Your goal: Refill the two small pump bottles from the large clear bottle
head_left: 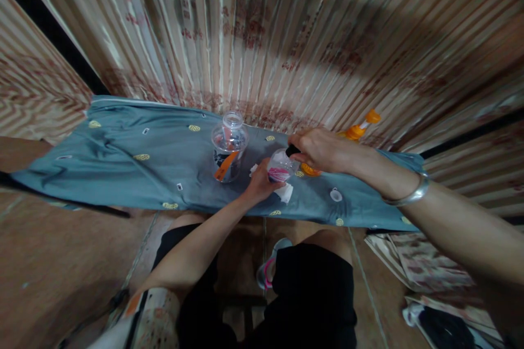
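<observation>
My left hand is closed around the bottom of a small clear bottle with a pink label, together with a white tissue. My right hand grips the bottle's black cap from above. Both hands hover just over a blue-grey cloth spread on a low surface. A larger clear bottle with an orange and black label stands open to the left of my hands.
An orange-capped bottle lies behind my right hand. A small clear cap rests on the cloth to the right. Patterned curtains hang behind. Papers lie on the floor at right. My knees are below the cloth's edge.
</observation>
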A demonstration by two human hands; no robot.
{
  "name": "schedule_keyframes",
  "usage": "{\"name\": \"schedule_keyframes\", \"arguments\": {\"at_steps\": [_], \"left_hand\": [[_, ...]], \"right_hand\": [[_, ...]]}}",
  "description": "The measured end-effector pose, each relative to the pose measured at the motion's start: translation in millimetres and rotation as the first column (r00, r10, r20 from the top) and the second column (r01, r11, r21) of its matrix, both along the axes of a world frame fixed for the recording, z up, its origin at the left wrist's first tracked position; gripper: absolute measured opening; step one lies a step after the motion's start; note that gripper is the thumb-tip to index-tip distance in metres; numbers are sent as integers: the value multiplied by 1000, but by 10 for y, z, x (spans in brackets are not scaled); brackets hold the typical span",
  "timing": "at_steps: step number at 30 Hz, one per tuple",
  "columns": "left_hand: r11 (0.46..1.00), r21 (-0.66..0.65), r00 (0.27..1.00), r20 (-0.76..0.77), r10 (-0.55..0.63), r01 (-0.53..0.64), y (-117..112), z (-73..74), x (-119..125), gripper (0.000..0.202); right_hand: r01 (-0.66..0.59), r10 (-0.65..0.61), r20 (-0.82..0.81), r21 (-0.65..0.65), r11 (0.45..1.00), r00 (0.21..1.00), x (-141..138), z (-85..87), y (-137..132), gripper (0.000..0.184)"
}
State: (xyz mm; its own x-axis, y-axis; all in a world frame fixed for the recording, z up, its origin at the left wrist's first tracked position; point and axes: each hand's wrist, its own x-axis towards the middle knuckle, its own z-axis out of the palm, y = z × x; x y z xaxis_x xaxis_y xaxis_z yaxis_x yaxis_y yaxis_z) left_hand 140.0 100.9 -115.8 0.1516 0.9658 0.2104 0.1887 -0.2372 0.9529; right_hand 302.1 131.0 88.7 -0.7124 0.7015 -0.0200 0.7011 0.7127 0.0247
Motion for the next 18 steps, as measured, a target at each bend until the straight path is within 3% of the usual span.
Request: {"name": "schedule_keyframes", "arguments": {"at_steps": [7, 10, 12, 15, 18], "left_hand": [[1000, 6, 1000, 3, 0, 0, -4, -7, -8, 63], [1000, 7, 1000, 2, 3, -3, 3, -18, 1, 64], [1000, 8, 1000, 0, 7, -7, 8, -26, 8, 64], [1000, 9, 1000, -3, 6, -6, 10, -30, 11, 65], [1000, 7, 1000, -5, -2, 2, 9, -20, 4, 65]], "right_hand": [[14, -14, 1, -25, 1000, 1000, 28, 17, 35, 33], [-43, 44, 78, -16, 999, 996, -7, 49, 14, 25], [-1, -1, 163, 9, 1000, 987, -52, 67, 0, 21], [115, -121, 275, 41, 993, 954, -143, 135, -58, 32], [120, -120, 308, 20, 993, 944, -232, 246, -163, 33]]}}
